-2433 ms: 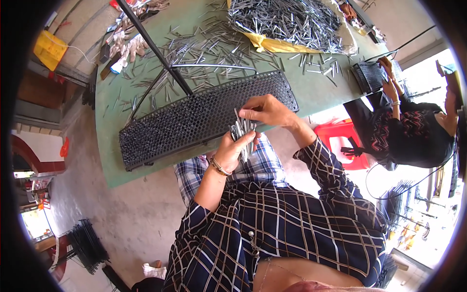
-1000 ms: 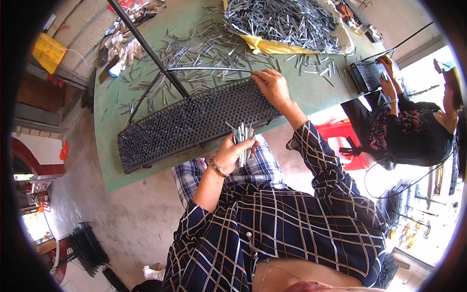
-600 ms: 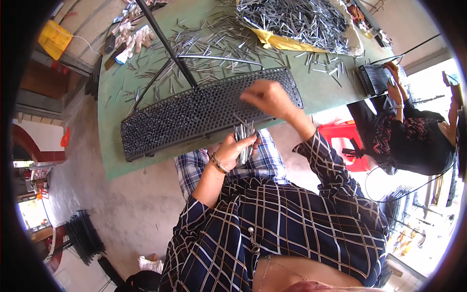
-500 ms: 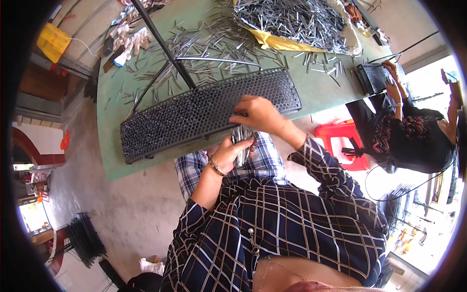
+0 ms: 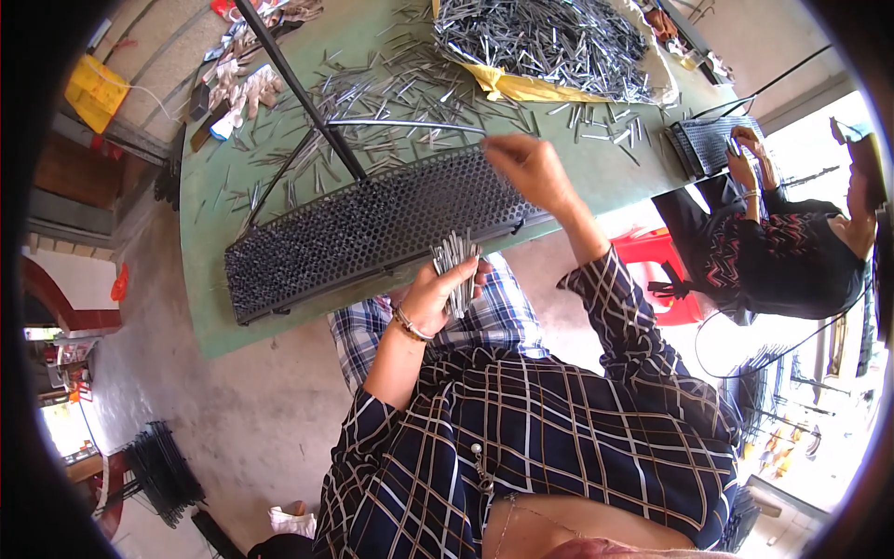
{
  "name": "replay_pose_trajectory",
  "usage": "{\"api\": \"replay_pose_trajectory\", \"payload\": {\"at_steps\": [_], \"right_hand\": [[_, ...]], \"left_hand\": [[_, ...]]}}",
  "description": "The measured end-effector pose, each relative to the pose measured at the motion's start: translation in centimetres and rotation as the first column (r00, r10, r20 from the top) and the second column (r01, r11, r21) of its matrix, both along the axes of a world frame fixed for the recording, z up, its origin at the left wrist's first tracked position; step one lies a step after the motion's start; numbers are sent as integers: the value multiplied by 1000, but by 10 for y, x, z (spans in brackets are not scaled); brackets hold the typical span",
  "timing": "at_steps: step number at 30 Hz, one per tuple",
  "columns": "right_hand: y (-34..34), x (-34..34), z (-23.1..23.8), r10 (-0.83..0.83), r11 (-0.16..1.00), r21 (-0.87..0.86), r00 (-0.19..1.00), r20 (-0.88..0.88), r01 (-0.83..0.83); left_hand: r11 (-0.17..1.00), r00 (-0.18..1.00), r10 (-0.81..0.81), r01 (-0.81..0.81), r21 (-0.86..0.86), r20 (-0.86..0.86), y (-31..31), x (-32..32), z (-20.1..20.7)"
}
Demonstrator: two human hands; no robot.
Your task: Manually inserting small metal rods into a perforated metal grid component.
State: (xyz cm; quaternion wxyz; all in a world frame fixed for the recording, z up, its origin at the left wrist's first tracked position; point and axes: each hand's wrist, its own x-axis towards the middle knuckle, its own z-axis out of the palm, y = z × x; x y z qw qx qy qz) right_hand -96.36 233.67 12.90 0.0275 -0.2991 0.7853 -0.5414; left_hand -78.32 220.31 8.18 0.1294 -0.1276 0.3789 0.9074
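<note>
Fingers of the left hand [image 5: 438,293] are wrapped around a bundle of thin metal pins [image 5: 455,265], held just off the near edge of the green table [image 5: 200,279]. Fingertips of the right hand [image 5: 529,168] are pinched together, apparently on a single pin too small to make out, above the far right end of the black perforated tray [image 5: 372,228]. The pins look stiff, light and smooth, so a loose bundle could slide apart; it is best held around its middle, as here. Long axis of the bundle runs near-to-far, with the free ends fanning toward the tray. The tray's long axis lies left to right, rising toward the right. More pins lie scattered and heaped [image 5: 540,37] at the far side.
</note>
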Motion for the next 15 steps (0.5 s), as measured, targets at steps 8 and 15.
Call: {"api": "replay_pose_trajectory", "payload": {"at_steps": [8, 15], "right_hand": [[3, -49, -21, -289, 953, -136, 948, -131, 272], [-1, -43, -28, -269, 963, -82, 945, -184, 258]], "left_hand": [[999, 999, 49, -49, -3, 6, 10, -15, -9], [998, 991, 60, -63, 26, 118, 10, -14, -5]]}}
